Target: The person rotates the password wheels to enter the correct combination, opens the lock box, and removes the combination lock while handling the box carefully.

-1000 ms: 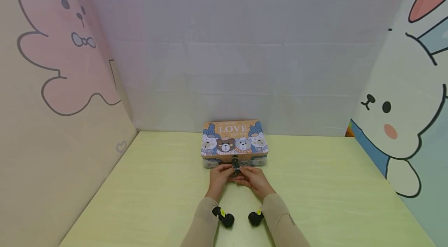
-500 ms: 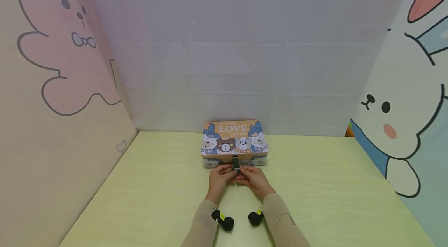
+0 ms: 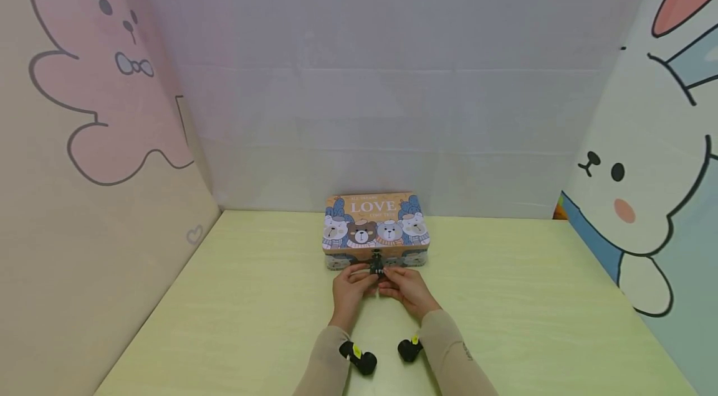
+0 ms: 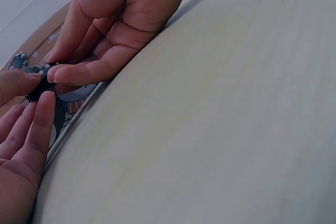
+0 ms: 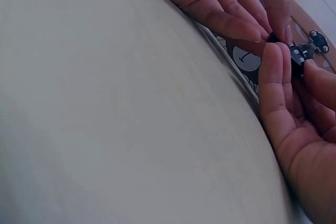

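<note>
A small black combination padlock [image 3: 376,267] with white-marked dials hangs at the metal clasp [image 5: 318,41] of a tin box [image 3: 376,221]. The box has an orange lid with cartoon bears and the word LOVE. My left hand [image 3: 348,296] pinches one side of the padlock, its thumb near the dials. From the other side my right hand [image 3: 412,292] pinches it between thumb and fingers. Both wrist views show the lock [image 4: 40,80] partly covered by fingertips. Whether the shackle is locked or released cannot be made out, and the digits are too small to read.
The box stands on a pale yellow-green table [image 3: 252,309], close to the white back sheet [image 3: 381,103]. Side walls with a pink cartoon bear [image 3: 112,103] and a white rabbit [image 3: 634,196] flank the table. Black wrist cameras [image 3: 366,363] sit on both sleeves.
The padlock's lower end has come up a little and turned more toward me. My left hand has shifted slightly left. The right hand and the box keep their places.
</note>
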Available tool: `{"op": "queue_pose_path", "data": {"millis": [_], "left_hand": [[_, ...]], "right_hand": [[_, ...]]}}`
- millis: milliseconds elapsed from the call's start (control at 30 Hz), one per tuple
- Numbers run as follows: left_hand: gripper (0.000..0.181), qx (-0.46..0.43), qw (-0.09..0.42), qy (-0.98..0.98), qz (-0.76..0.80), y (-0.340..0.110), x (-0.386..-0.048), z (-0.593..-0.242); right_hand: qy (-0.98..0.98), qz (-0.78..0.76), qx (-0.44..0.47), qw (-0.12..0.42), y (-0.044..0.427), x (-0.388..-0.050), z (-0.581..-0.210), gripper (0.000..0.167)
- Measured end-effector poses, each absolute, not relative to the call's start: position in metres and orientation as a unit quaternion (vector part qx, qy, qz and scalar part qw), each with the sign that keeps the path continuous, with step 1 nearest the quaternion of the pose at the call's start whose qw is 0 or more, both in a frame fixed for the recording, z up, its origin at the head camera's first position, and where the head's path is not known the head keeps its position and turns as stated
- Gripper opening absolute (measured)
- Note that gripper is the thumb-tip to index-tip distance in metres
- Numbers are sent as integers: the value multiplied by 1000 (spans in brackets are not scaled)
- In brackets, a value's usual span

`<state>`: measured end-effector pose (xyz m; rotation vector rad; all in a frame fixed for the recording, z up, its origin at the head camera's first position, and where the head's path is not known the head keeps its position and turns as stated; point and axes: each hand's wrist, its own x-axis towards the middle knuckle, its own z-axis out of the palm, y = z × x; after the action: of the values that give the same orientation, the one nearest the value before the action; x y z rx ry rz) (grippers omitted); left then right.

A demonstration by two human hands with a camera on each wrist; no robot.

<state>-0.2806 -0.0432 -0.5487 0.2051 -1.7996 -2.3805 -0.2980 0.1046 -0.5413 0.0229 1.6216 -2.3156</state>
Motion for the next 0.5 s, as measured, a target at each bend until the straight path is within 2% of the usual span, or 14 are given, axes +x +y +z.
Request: {"op": "queue_pose_path", "data": {"millis": [233, 500], "left_hand": [[28, 74, 98, -596, -794, -42, -279, -547], [25, 77, 98, -612, -781, -43, -278, -547]], "right_hand": [[571, -808, 9, 147, 103, -297, -539, 33], [578, -804, 13, 139, 102, -298, -541, 36]]}}
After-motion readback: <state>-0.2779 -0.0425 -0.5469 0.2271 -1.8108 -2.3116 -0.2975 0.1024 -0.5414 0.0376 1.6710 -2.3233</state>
